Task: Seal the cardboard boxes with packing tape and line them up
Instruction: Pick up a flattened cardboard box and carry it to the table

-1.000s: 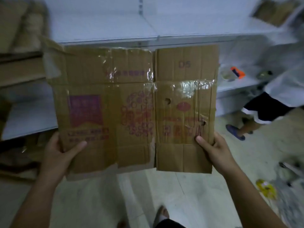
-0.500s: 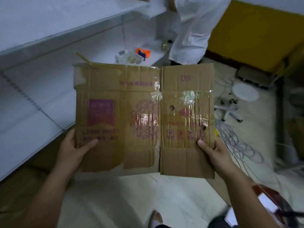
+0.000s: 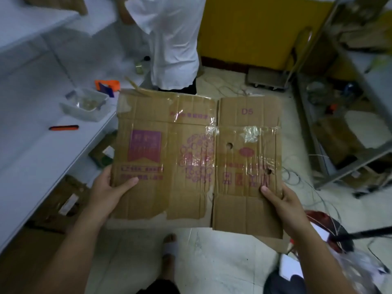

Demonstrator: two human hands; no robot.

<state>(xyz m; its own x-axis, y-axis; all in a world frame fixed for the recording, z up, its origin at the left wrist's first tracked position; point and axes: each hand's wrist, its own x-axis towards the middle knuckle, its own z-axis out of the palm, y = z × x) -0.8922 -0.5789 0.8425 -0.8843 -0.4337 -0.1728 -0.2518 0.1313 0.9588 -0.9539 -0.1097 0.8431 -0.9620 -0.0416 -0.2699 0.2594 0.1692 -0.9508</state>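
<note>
Bottom corners, nearest: both forearms, cut off by the frame edge. Lower centre: foot in pale sandal (image 3: 169,249) on tiled floor (image 3: 212,262), heel out of view. Lower right: red-and-white object (image 3: 322,225), blurred, not identifiable, partly behind the right forearm.

Left hand (image 3: 106,192), centre left: thumb laid flat across the printed face of the flattened cardboard box (image 3: 197,158), fingers hidden behind the panel. Grip clamped on the box's left edge, low down.

Right hand (image 3: 282,202), centre right: thumb tip on the front, fingers wrapped behind the right edge and mostly hidden. Grip likewise clamped on the box.

Flattened cardboard box: centre of frame, held up off the floor between both hands, printed face toward the camera. Two panels side by side, flaps above and below. Purple print too blurred to read, except "D5" on the upper right flap. Old clear tape (image 3: 252,132) crumpled across the upper fold. Lower left flap torn.

Left of frame: white shelf (image 3: 31,155), carrying an orange-and-black stick-shaped item (image 3: 63,127) and a clear plastic tub (image 3: 84,107) with unclear contents. Orange object (image 3: 107,84) just beyond the tub, shape unclear.

Right of frame: metal rack (image 3: 350,162), contents dim and blurred. Loose cables (image 3: 297,177) on the floor beside it.

Top centre: second person in white shirt (image 3: 174,39), head cut off by the top edge, legs hidden behind the box. Yellow wall (image 3: 254,28) behind.
</note>
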